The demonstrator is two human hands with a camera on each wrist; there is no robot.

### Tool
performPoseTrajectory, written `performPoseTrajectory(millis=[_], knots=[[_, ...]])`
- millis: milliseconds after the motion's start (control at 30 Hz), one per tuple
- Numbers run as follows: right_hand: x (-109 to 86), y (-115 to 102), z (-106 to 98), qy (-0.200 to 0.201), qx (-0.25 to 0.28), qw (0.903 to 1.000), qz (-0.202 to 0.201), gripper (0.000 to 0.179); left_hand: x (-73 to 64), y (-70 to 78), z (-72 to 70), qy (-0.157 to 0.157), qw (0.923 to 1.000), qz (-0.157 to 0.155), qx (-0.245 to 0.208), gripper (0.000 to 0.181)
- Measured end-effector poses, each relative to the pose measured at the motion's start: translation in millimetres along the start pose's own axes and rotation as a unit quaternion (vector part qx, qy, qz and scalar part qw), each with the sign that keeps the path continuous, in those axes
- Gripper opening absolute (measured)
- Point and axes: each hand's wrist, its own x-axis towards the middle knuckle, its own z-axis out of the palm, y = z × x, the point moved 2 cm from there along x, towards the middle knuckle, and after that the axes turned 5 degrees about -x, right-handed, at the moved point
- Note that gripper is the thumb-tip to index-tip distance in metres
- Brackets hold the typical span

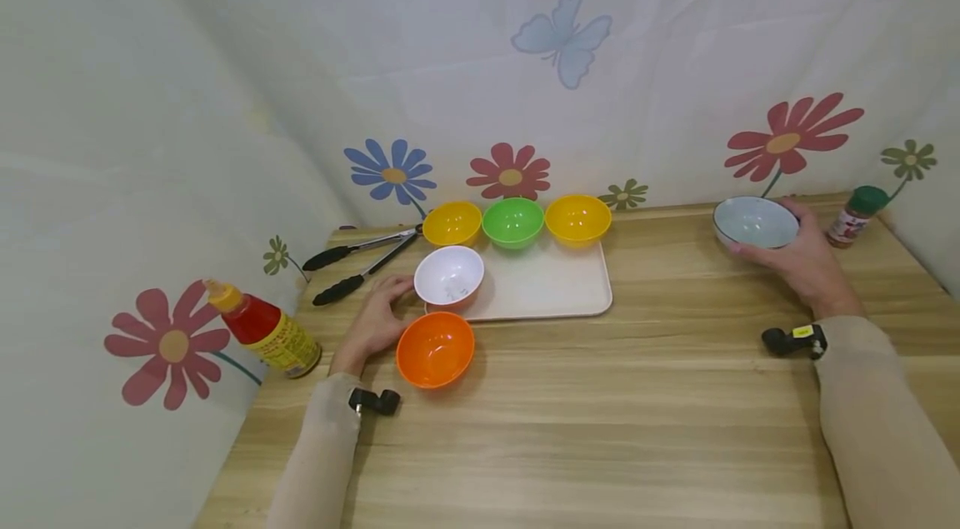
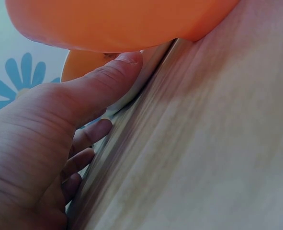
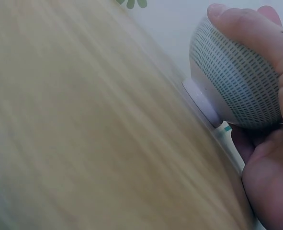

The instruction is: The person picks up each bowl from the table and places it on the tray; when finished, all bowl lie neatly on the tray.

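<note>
On the left, my left hand (image 1: pixel 377 318) lies beside a white bowl (image 1: pixel 448 276) and an orange bowl (image 1: pixel 436 350). In the left wrist view its thumb (image 2: pixel 107 81) is extended under the overhang of the orange bowl (image 2: pixel 122 24), the other fingers loosely bent near the tabletop; whether it touches a bowl is unclear. At the far right, my right hand (image 1: pixel 810 258) grips a pale bowl (image 1: pixel 756 222) by its side, thumb near the rim. The right wrist view shows green dashes on that bowl's (image 3: pixel 237 72) outside and a white foot at or close to the table.
A white tray (image 1: pixel 555 287) bears or adjoins two yellow bowls (image 1: pixel 452 222) and a green bowl (image 1: pixel 513 221) along the back. Black-handled tongs (image 1: pixel 360 262) lie to their left. A red sauce bottle (image 1: pixel 266 331) stands at the left edge, a green-capped spice jar (image 1: pixel 857 217) at the right.
</note>
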Motion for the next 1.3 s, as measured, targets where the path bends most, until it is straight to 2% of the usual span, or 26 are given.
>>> performPoseTrajectory(millis=[400, 633, 900, 1133, 1300], knots=[[-0.4, 1, 2, 0.012, 0.009, 0.9999, 0.001, 0.120, 1.0, -0.6, 0.4, 0.001, 1.0000, -0.003, 0.004, 0.074], [-2.1, -12, 4, 0.016, 0.003, 0.9998, -0.008, 0.122, 1.7, 1.1, 0.9, -0.004, 1.0000, -0.005, -0.002, 0.073], [-4.2, -54, 11, 0.004, 0.005, 0.9996, -0.028, 0.117, -1.3, 1.7, -1.6, 0.001, 1.0000, -0.004, -0.002, 0.073], [-6.5, -98, 24, -0.007, 0.032, 0.9964, -0.078, 0.113, -1.6, 0.2, 0.6, -0.006, 0.9998, -0.017, 0.002, 0.073], [-12.3, -126, 35, -0.024, 0.047, 0.9928, -0.107, 0.110, -1.2, 2.1, -0.1, -0.003, 0.9999, -0.015, -0.003, 0.074]])
